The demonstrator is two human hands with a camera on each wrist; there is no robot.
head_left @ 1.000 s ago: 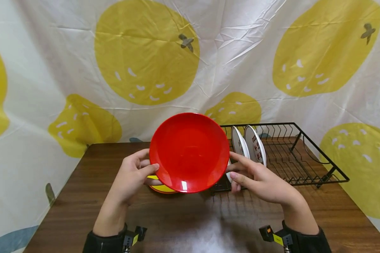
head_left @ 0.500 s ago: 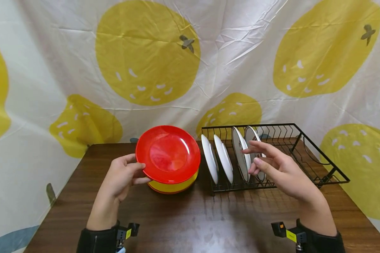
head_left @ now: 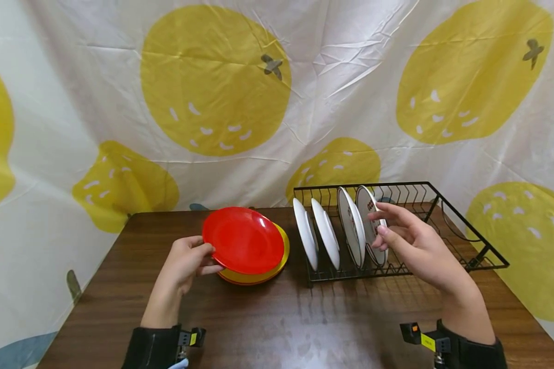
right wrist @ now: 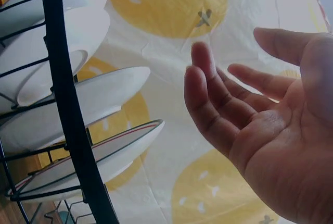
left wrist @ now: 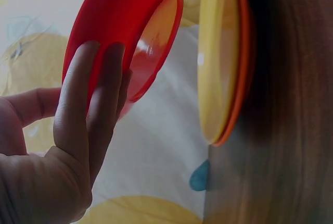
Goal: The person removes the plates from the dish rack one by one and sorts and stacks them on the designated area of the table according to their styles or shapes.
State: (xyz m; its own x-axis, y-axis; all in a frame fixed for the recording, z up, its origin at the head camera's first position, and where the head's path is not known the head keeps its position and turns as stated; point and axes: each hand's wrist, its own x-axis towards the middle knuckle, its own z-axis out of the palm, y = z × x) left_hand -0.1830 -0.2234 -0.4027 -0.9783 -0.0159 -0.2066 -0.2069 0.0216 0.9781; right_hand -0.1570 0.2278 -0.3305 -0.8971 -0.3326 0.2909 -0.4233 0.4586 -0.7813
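Note:
A shiny red plate (head_left: pixel 242 240) is tilted just above a yellow plate (head_left: pixel 283 251), and in the left wrist view a gap shows between the two. My left hand (head_left: pixel 186 264) pinches the red plate at its left rim, thumb on top and fingers spread under its base. Beneath the yellow plate (left wrist: pixel 210 78) lies an orange plate (left wrist: pixel 244 62) on the table. My right hand (head_left: pixel 413 241) holds nothing; its fingers are loosely bent in the air in front of the dish rack (head_left: pixel 364 275), near the patterned white plates (head_left: pixel 351 228).
Several white plates stand on edge in the left half of the black wire rack, two plain ones (head_left: pixel 305 233) leftmost. The rack's right side reaches towards the brown wooden table's (head_left: pixel 277 328) right edge. A lemon-print cloth (head_left: pixel 240 77) hangs behind.
The red plate has come down and left towards the yellow plate, tilting flatter. My right hand has let go of its rim and moved right, in front of the rack.

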